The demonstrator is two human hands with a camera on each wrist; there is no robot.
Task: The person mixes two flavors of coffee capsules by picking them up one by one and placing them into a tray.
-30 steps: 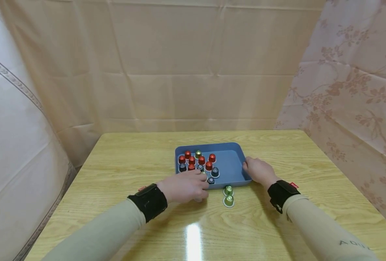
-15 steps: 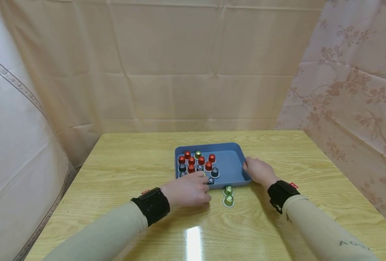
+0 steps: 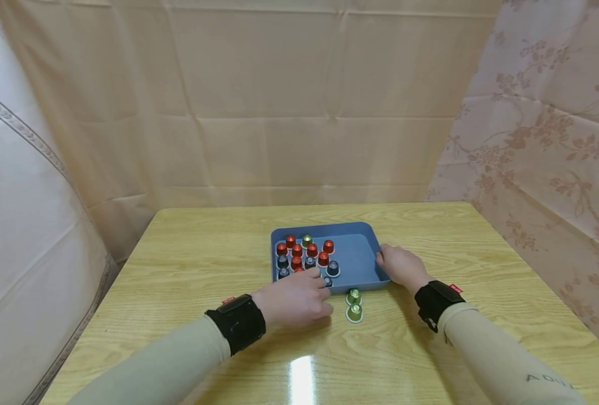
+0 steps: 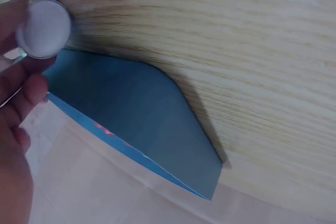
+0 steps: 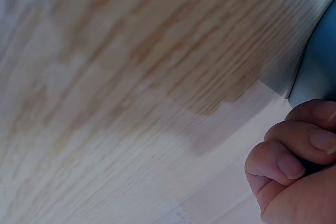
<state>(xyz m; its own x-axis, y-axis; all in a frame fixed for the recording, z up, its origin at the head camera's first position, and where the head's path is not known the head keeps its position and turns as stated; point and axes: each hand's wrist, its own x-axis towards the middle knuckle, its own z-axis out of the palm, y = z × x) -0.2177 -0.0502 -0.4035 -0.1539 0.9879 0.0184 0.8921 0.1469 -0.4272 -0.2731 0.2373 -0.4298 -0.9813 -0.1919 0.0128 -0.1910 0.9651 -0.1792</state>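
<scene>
My left hand (image 3: 296, 301) hangs over the near edge of a blue tray (image 3: 357, 253). In the left wrist view its fingers pinch a coffee capsule (image 4: 44, 28), whose round pale lid faces the camera; the capsule's colour is hard to make out. My right hand (image 3: 403, 265) grips the tray's right end, fingers curled at its edge in the right wrist view. Red capsules (image 3: 312, 250), dark capsules (image 3: 332, 268) and a green capsule (image 3: 307, 241) stand in the tray's left part. My left hand hides some of the tray's front.
Two green capsules, a farther one (image 3: 354, 296) and a nearer one (image 3: 354, 313), stand on the wooden table (image 3: 208, 247) just in front of the tray. Beige cloth (image 3: 259, 112) hangs behind the table, with patterned cloth (image 3: 548, 152) on the right.
My left hand has shifted a little to the right along the tray's front, toward the two green capsules. My right hand and the tray have stayed in place.
</scene>
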